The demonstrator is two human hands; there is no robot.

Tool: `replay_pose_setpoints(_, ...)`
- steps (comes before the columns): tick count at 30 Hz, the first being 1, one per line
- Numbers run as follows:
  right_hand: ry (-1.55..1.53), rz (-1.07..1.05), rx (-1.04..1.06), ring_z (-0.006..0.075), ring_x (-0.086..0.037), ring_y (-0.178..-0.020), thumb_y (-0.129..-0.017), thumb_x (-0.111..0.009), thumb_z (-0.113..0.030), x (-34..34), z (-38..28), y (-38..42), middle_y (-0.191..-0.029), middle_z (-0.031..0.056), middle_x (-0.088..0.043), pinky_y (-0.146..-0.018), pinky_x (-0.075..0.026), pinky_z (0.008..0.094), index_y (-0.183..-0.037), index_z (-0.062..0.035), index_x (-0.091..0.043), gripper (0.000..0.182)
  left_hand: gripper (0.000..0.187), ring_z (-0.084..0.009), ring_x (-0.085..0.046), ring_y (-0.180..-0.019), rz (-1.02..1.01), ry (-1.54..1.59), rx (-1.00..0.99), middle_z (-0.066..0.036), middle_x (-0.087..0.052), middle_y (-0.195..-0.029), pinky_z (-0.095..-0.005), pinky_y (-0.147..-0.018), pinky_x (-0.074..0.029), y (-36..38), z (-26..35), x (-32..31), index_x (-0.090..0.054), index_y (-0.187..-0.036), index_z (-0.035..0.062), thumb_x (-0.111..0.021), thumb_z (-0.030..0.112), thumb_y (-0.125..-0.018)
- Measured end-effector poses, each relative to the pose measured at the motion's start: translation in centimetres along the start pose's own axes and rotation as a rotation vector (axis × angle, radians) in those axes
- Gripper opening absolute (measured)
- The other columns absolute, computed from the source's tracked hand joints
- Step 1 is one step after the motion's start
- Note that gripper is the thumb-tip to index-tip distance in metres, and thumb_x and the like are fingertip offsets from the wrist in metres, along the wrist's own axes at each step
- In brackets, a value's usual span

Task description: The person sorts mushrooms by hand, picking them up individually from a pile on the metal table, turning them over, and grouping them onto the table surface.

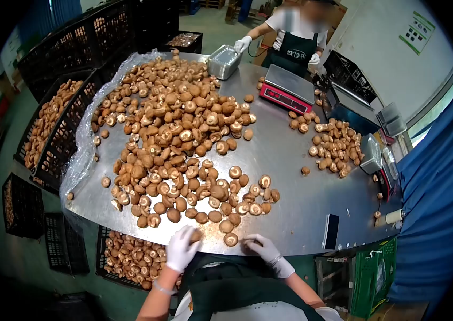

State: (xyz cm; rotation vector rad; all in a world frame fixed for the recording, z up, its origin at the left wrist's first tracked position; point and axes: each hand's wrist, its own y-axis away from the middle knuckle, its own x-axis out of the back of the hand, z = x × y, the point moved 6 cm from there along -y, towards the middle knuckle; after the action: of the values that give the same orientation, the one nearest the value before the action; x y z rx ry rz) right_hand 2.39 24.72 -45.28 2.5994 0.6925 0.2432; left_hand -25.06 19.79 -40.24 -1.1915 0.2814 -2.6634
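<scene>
Brown mushrooms lie in a large heap over the left and middle of the metal table. At the table's near edge, my left hand, in a white glove, has its fingers closed on a mushroom. My right hand, also gloved in white, is at the same edge further right, its fingers curled round a dark brown thing, seemingly a mushroom, mostly hidden. Between my hands, a single mushroom rests just beyond them on the table.
A co-worker across the table touches a metal tray beside a red scale. A smaller mushroom pile and a phone lie at right. Black crates stand left; a mushroom crate sits below the near edge.
</scene>
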Motion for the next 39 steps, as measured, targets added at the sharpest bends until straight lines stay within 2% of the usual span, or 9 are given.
replay_pose_setpoints(4,-0.135,0.004,0.016,0.0106,-0.058,-0.096,-0.090,-0.058,-0.014,-0.3,1.8,0.7,-0.100,0.0041,-0.065,-0.087,-0.046,0.0250,-0.116,-0.0042,-0.059,0.028,0.043,-0.0405,-0.050,-0.109,0.185,-0.282,0.254,-0.020,-0.058,-0.109,-0.0481,-0.095,-0.039,4.5,-4.5,7.3,-0.057,-0.110,-0.0021,-0.070,0.014,-0.072)
replay_pose_setpoints(6,0.279,0.023,0.031,0.0104,-0.059,-0.093,-0.091,-0.057,-0.013,0.4,0.1,0.9,-0.101,0.0036,-0.065,-0.085,-0.048,0.0261,-0.117,-0.0041,-0.059,0.028,0.038,-0.0421,-0.045,-0.116,0.282,-0.444,0.291,-0.021,-0.056,-0.114,-0.0510,-0.099,-0.036,6.4,-7.0,8.9,-0.057,-0.108,-0.0034,-0.066,0.012,-0.075)
replay_pose_setpoints(8,0.143,-0.023,0.030,0.0108,-0.060,-0.092,-0.092,-0.056,-0.017,0.7,2.2,0.1,-0.099,0.0034,-0.065,-0.085,-0.047,0.0264,-0.119,-0.0045,-0.058,0.030,0.030,-0.0423,-0.038,-0.125,0.383,-0.444,0.369,-0.020,-0.052,-0.123,-0.0534,-0.103,-0.031,6.7,-7.3,8.7,-0.057,-0.105,-0.0030,-0.060,0.011,-0.079)
replay_pose_setpoints(21,0.117,0.064,-0.039,0.0116,-0.060,-0.092,-0.090,-0.057,-0.021,2.8,0.8,-1.3,-0.096,0.0044,-0.066,-0.083,-0.048,0.0267,-0.118,-0.0075,-0.059,0.031,0.030,-0.0372,-0.051,-0.113,-0.012,-0.003,-0.201,-0.014,-0.060,-0.113,-0.0439,-0.097,-0.040,-3.6,4.8,-1.1,-0.065,-0.102,0.0040,-0.068,0.013,-0.074)
replay_pose_setpoints(27,0.104,0.601,0.345,0.0222,-0.061,-0.098,-0.084,-0.063,-0.018,10.6,-4.4,-4.3,-0.113,0.0130,-0.059,-0.083,-0.049,0.0333,-0.128,-0.0033,-0.049,0.048,0.028,-0.0365,-0.050,-0.113,0.101,0.155,0.001,-0.014,-0.060,-0.112,-0.0434,-0.099,-0.039,-4.5,1.2,0.5,-0.064,-0.104,0.0031,-0.062,0.006,-0.077)
replay_pose_setpoints(29,0.558,0.751,0.315,0.0289,-0.057,-0.105,-0.079,-0.067,-0.019,12.2,-5.6,-5.8,-0.120,0.0170,-0.051,-0.089,-0.047,0.0340,-0.131,-0.0034,-0.045,0.058,0.025,-0.0362,-0.052,-0.108,0.144,0.210,0.051,-0.015,-0.061,-0.109,-0.0417,-0.099,-0.038,-4.4,1.0,1.1,-0.065,-0.102,0.0023,-0.059,0.003,-0.078)
replay_pose_setpoints(31,0.621,0.734,0.320,0.0347,-0.057,-0.101,-0.075,-0.069,-0.019,12.8,-5.0,-7.9,-0.113,0.0202,-0.055,-0.088,-0.047,0.0392,-0.130,-0.0059,-0.047,0.061,0.031,-0.0285,-0.056,-0.105,0.123,0.184,-0.021,-0.012,-0.060,-0.110,-0.0383,-0.092,-0.044,-4.1,-0.2,0.8,-0.061,-0.113,0.0044,-0.057,0.004,-0.083)
replay_pose_setpoints(34,0.781,0.605,0.220,0.0359,-0.057,-0.098,-0.075,-0.068,-0.018,12.8,-4.3,-10.1,-0.106,0.0190,-0.058,-0.087,-0.047,0.0393,-0.128,-0.0095,-0.050,0.057,0.020,-0.0288,-0.058,-0.100,0.154,0.362,0.159,-0.015,-0.062,-0.103,-0.0368,-0.091,-0.044,-4.3,-0.4,0.5,-0.063,-0.100,-0.0003,-0.058,0.002,-0.081)
replay_pose_setpoints(39,0.412,0.564,0.177,0.0267,-0.061,-0.103,-0.079,-0.065,-0.017,13.6,-3.9,-9.6,-0.115,0.0153,-0.062,-0.090,-0.048,0.0336,-0.128,-0.0123,-0.052,0.051,0.022,-0.0247,-0.059,-0.097,0.100,0.407,0.160,-0.014,-0.062,-0.101,-0.0338,-0.089,-0.044,-5.8,0.5,0.6,-0.063,-0.104,-0.0017,-0.057,0.008,-0.085)
